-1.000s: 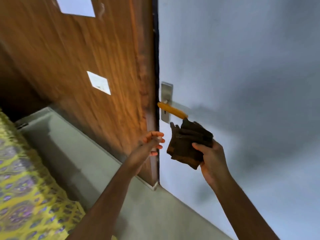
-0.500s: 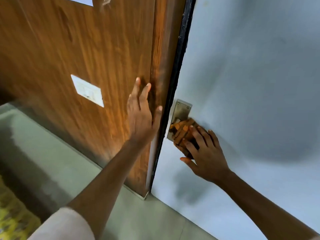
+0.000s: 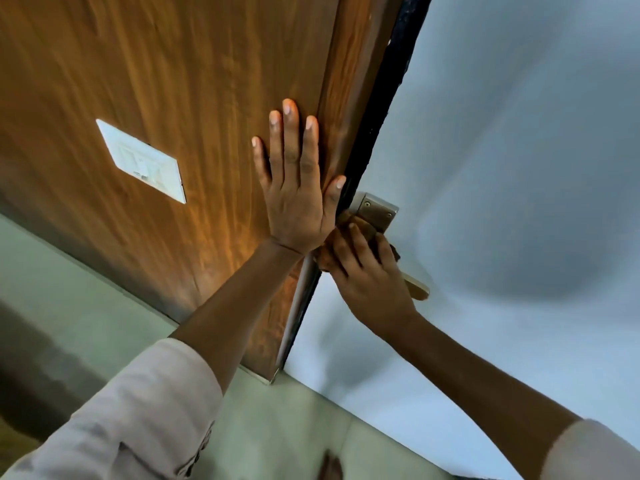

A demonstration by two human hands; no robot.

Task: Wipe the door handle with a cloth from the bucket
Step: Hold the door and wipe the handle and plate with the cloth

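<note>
Left hand (image 3: 294,188) spread flat, bracing the wooden door (image 3: 173,98); right hand (image 3: 370,275) grips a brown cloth (image 3: 360,226) around the door handle (image 3: 417,289) to wipe it.

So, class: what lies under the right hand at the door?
Under the right hand is a brown cloth, pressed on the door handle. Only the lever's tip and the metal plate show; the rest is covered.

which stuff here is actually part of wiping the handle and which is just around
In the job:
- door handle
- cloth, pressed on the handle
- right hand, holding the cloth
- left hand, flat on the wooden panel

Just around:
- white switch plate
- metal backplate
- floor
</note>
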